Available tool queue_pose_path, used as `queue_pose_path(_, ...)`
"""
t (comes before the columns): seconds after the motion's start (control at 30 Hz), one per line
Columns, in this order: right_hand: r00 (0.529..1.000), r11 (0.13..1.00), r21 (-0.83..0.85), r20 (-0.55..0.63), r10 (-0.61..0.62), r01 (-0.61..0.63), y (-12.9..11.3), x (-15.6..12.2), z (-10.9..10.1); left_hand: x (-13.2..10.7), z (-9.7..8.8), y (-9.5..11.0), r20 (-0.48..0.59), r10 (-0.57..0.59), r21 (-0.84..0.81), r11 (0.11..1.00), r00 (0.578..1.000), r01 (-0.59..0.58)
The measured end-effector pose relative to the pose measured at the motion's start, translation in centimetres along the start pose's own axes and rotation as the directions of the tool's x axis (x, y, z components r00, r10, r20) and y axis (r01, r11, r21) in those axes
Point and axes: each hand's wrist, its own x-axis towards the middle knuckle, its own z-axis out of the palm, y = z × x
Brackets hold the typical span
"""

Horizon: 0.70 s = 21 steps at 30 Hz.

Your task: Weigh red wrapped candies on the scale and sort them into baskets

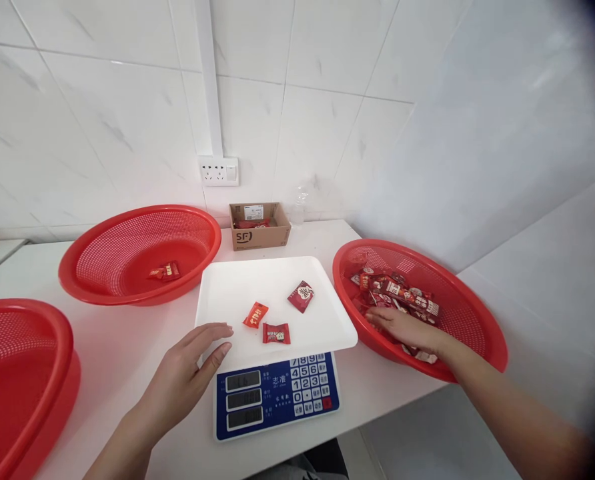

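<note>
My left hand [190, 367] hovers at the left front edge of the scale's white tray [227, 283], fingers apart and nothing in them. Three small wrapped snacks lie on that tray: an orange-red packet [255, 315], a red packet [276, 333] and a dark red square sachet [301, 296]. Below it is the scale's blue panel [277, 397] with keys and displays. My right hand [402, 327] reaches into the right red basket [470, 327], over a heap of red and brown snack packets [397, 290]. Its fingertips are partly hidden among the packets, so its grip does not show.
A red basket [142, 230] at back left holds a few red packets [165, 271]. Another red basket [60, 327] stands at the near left. Against the wall are a small cardboard box [260, 237] with red packets and a clear plastic container [298, 207]. A socket [219, 171] is on the wall.
</note>
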Motion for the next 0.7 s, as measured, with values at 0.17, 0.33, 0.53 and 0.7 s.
queue_pose_path(0.17,0.944,0.999,-0.042,-0.329,-0.028,0.015,-2.4,0.0,-0.5,0.0,0.0,0.0,0.007,0.003,0.005,1.000,1.000,-0.003)
queue_pose_path(0.33,0.898,0.952,-0.031,-0.323,-0.297,0.304,-8.4,-0.9,2.0,-0.1,-0.1,0.2,0.007,0.013,0.008,1.000,1.000,-0.013)
queue_pose_path(0.53,0.851,0.855,-0.076,-0.092,-0.518,0.513,-13.7,-0.3,6.2,-0.6,-0.3,0.3,0.033,0.006,0.018,1.000,0.999,-0.007)
queue_pose_path(0.7,0.824,0.831,-0.127,-0.114,-0.554,0.541,-14.4,0.7,7.7,-0.6,-0.2,0.2,0.046,0.013,0.028,1.000,0.999,-0.014)
